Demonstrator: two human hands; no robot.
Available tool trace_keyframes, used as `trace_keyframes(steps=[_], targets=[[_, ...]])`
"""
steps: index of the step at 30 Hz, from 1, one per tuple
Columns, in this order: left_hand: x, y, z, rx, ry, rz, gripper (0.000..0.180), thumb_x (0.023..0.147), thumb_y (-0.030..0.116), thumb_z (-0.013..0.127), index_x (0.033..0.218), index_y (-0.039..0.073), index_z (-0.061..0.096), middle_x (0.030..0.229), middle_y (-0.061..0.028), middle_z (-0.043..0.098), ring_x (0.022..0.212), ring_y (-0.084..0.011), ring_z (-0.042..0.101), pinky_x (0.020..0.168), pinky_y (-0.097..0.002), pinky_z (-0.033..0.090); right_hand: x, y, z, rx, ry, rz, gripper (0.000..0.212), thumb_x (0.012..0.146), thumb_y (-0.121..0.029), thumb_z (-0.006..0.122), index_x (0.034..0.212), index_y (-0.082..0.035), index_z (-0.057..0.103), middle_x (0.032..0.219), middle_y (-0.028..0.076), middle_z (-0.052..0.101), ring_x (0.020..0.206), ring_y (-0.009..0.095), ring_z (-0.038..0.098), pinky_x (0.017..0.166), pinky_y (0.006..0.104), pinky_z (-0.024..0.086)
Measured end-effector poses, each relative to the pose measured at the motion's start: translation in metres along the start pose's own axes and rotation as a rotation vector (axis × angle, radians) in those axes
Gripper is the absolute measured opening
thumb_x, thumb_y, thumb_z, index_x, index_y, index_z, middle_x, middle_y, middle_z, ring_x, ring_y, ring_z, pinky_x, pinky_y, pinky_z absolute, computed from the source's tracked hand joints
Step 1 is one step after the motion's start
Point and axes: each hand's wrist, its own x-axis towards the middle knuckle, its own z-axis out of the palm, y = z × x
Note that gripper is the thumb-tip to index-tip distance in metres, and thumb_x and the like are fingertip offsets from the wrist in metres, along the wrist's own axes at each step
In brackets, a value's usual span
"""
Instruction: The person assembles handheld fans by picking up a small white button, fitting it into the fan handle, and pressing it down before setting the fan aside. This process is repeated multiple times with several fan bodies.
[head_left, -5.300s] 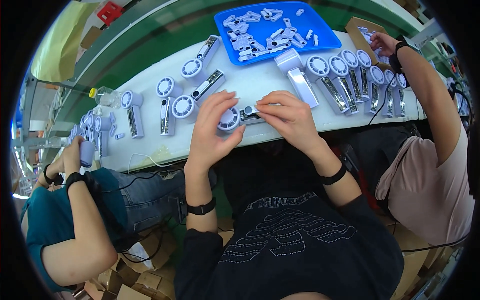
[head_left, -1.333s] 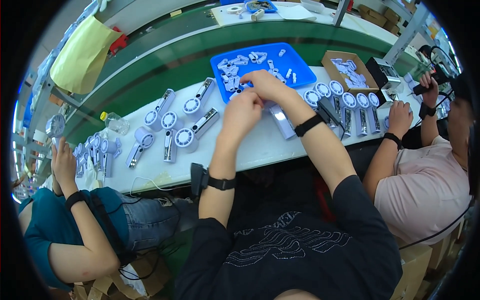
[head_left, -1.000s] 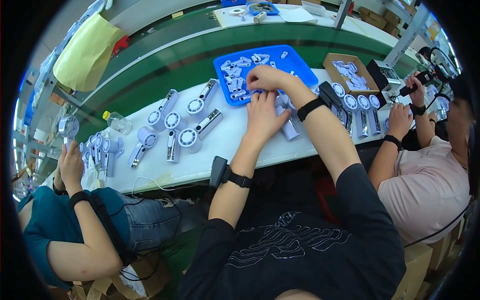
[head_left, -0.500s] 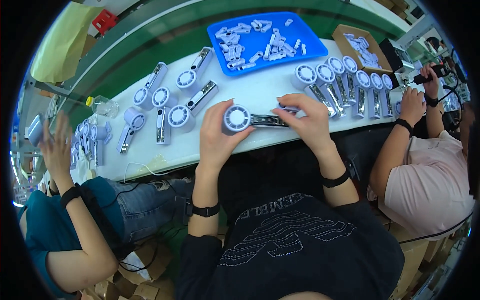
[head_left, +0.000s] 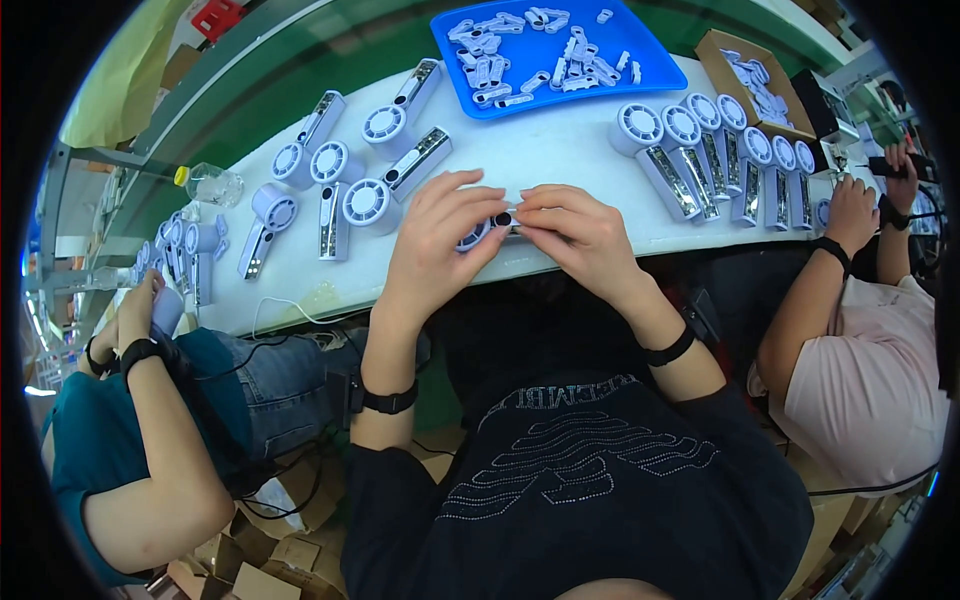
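Both forearms rise from the lower side, wrists banded in black, and the hands meet above the front edge of the white counter (head_left: pixel 540 150). The left hand (head_left: pixel 438 245) is bent at the knuckles, fingers curled over and thumb reaching across beneath, grasping a handheld fan (head_left: pixel 470 239). The right hand (head_left: pixel 582 232) faces it, thumb and fingertips drawn together in a pinch at a small cover (head_left: pixel 504 219) between the two hands.

The fan is pale lilac; only part of its round slotted grille shows, in the gap between the left fingers and thumb. The cover is pale with a dark round spot at its left end, just beside the left thumb tip. The grille faces upward. The handle is mostly hidden by the hands, so its long axis cannot be fully confirmed; the cover's runs roughly left to right, toward the right fingertips.

Left of the left hand, the nearest loose fan (head_left: pixel 368 203) lies with its handle pointing up and right. Beyond both hands is a blue tray (head_left: pixel 655 75) of similar covers.
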Motion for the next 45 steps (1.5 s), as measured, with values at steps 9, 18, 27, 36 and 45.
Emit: trace_keyframes(steps=[9,18,27,36,45], targets=[[0.002,0.0,0.004,-0.171,-0.03,-0.051,0.022,0.085,0.005,0.087,0.107,0.001,0.083,0.109,-0.0098,0.082,0.112,-0.03,0.075,0.094,-0.04,0.061,-0.007,-0.003,-0.003,0.166,-0.031,0.241,0.023,0.088,0.005,0.084,0.111,0.0,0.085,0.113,0.013,0.078,0.111,0.028,0.078,0.095,0.0358,0.063],[0.005,0.001,-0.001,-0.217,-0.08,-0.118,0.019,0.085,0.002,0.087,0.103,0.0,0.084,0.105,-0.0095,0.082,0.108,-0.0279,0.076,0.09,-0.0383,0.061,-0.009,0.005,-0.003,0.341,-0.012,0.285,0.019,0.089,0.006,0.085,0.107,-0.001,0.086,0.111,0.012,0.078,0.114,0.028,0.077,0.1,0.037,0.062],[0.005,0.005,0.002,-0.2,-0.036,-0.13,0.018,0.085,0.001,0.086,0.102,0.0,0.084,0.105,-0.0079,0.081,0.107,-0.0281,0.075,0.088,-0.0376,0.061,-0.007,0.006,-0.003,0.366,0.003,0.298,0.019,0.089,0.007,0.083,0.107,-0.001,0.086,0.11,0.011,0.078,0.112,0.029,0.078,0.099,0.0372,0.063],[-0.002,0.003,0.005,-0.112,-0.037,-0.028,0.017,0.084,0.001,0.087,0.101,0.001,0.084,0.11,-0.0085,0.082,0.11,-0.0305,0.075,0.097,-0.0432,0.061,-0.011,0.004,-0.003,0.229,-0.019,0.209,0.02,0.091,0.003,0.083,0.111,0.0,0.085,0.117,0.013,0.078,0.112,0.028,0.079,0.095,0.0357,0.064],[-0.007,-0.001,0.009,-0.141,0.07,-0.003,0.031,0.08,0.004,0.092,0.109,0.002,0.082,0.12,-0.0106,0.082,0.126,-0.0351,0.073,0.108,-0.048,0.058,-0.005,-0.012,0.0,0.166,-0.052,0.289,0.023,0.092,-0.001,0.083,0.115,-0.001,0.084,0.121,0.014,0.082,0.11,0.027,0.079,0.093,0.0356,0.063]])
